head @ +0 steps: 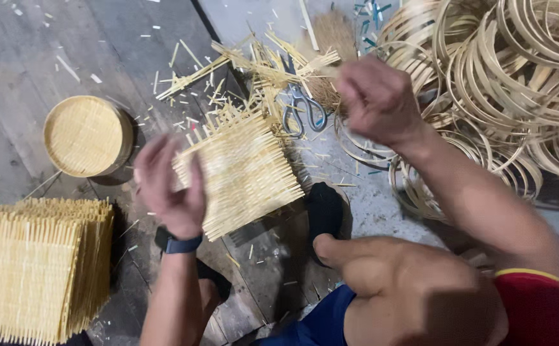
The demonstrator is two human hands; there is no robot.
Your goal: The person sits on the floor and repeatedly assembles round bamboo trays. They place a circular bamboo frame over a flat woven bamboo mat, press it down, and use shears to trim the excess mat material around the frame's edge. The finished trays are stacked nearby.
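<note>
L hand (167, 189) fingers pinch woven bamboo mat (241, 173) at its left edge. R hand (375, 96) above mat's far corner, fingers bunched on thin strips (279, 67); blurred.

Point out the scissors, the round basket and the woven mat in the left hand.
scissors (302, 110), head view, on the handles.
round basket (86, 135), head view, on its woven top.
woven mat (244, 172), head view, on its middle.

The person wears a dark wristband (178, 243) on the left wrist, a red sleeve (542, 307) (yellow-trimmed), blue shorts (321, 323) and black footwear (324, 211).
</note>
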